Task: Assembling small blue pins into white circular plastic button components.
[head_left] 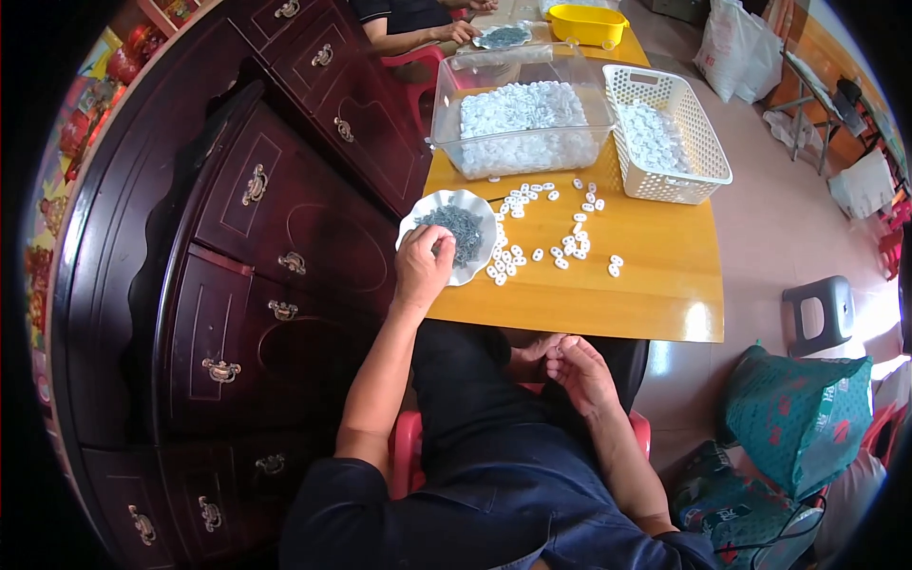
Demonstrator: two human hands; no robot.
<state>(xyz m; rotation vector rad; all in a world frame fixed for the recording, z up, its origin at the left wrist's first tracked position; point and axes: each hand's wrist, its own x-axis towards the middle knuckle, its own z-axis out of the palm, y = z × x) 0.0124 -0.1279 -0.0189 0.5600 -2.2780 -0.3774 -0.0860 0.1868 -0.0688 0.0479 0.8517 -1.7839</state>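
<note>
A white scalloped bowl (484, 223) full of small dark grey screw-like pieces (456, 228) stands at the table's left edge. My left hand (425, 264) reaches over its near rim, fingertips pinched together at the pieces; whatever they grip is hidden. Below the table's front edge, above my lap, my right hand (583, 376) is closed in a pinch. What is between its fingers is too small to make out. Several small white oval plastic parts (576, 245) with dark holes lie scattered on the wooden table (665, 294) to the right of the bowl.
Behind the scattered parts stand a clear plastic bin (446, 114) and a white perforated basket (684, 185), both holding many white parts. A yellow tub (587, 26) and another person's hand (459, 32) at a plate are farther back. Dark drawers line the left; green bags (793, 418) and a stool (819, 315) are right.
</note>
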